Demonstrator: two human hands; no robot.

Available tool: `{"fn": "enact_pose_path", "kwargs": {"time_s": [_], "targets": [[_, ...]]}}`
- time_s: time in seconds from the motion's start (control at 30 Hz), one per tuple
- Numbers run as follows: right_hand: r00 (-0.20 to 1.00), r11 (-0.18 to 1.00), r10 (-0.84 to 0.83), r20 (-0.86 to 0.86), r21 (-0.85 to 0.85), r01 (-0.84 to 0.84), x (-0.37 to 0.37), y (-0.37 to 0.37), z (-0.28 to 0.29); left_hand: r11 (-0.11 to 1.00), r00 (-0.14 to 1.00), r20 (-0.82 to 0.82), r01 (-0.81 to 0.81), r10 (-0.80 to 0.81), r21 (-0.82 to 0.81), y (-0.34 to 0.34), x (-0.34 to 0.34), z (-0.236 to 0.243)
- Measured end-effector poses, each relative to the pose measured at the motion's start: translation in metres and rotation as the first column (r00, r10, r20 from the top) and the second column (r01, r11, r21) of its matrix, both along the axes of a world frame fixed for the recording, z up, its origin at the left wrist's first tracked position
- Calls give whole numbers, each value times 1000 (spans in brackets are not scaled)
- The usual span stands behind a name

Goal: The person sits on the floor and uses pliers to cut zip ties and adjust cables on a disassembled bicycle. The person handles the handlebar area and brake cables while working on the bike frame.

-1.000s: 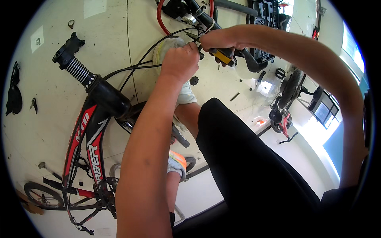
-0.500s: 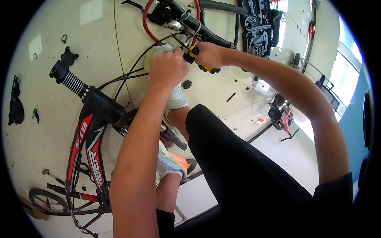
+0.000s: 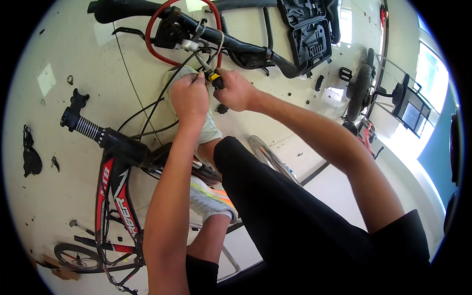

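My right hand (image 3: 236,90) is closed around the yellow and black handles of a pliers-like tool (image 3: 215,77). The tool's metal head points up at the handlebar, beside the brake cables. Close to its left, my left hand (image 3: 189,98) is closed with thumb and fingers pressed together; what it grips is hidden. Just beyond both hands lies a black bicycle handlebar (image 3: 236,45) with a brake lever (image 3: 129,31) and a red cable looped (image 3: 149,40) around it. Black cables (image 3: 156,102) run from there toward the frame's head tube (image 3: 125,146).
A black and red bicycle frame (image 3: 103,196) lies at left with its fork spring and stem. An open black tool case (image 3: 309,44) sits at the far right. Small parts, a pedal (image 3: 345,74) and a wheel (image 3: 77,257) lie on the tiled floor. My shoes (image 3: 210,130) are below my hands.
The view has shifted, so more of the handlebar shows. My right hand now covers more of the tool's handles, which look closer together. Both hands stay by the cables.
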State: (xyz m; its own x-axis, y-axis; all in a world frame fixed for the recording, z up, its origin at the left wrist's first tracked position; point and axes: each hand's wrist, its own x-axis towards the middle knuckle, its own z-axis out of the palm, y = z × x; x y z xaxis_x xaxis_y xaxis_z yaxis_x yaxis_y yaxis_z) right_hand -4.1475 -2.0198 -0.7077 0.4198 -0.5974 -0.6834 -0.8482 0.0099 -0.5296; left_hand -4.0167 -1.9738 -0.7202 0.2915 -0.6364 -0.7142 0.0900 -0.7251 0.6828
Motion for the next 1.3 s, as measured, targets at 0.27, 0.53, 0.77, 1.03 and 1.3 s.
{"fn": "enact_pose_path", "kwargs": {"time_s": [0.27, 0.53, 0.77, 1.03, 1.3], "targets": [[999, 980, 22, -44, -197, -30, 7, 14, 14, 796, 652, -503, -279, 568, 537, -16, 13, 38], [965, 979, 118, -235, -134, -152, 27, 1, 46, 483, 554, -41, 758, -832, 438, -5, 100, 97], [930, 982, -171, -327, 16, 186, 25, -10, 88, 405, 273, 311, 740, -910, 537, -5, 137, 304], [907, 913, -286, -309, 199, 356, 24, 4, 59, 928, 674, 737, 305, -51, -215, 105, 62, 518], [874, 991, -93, -477, 36, 125, 9, 42, 53, 901, 781, 556, 416, -285, -123, 145, 54, 498]]}}
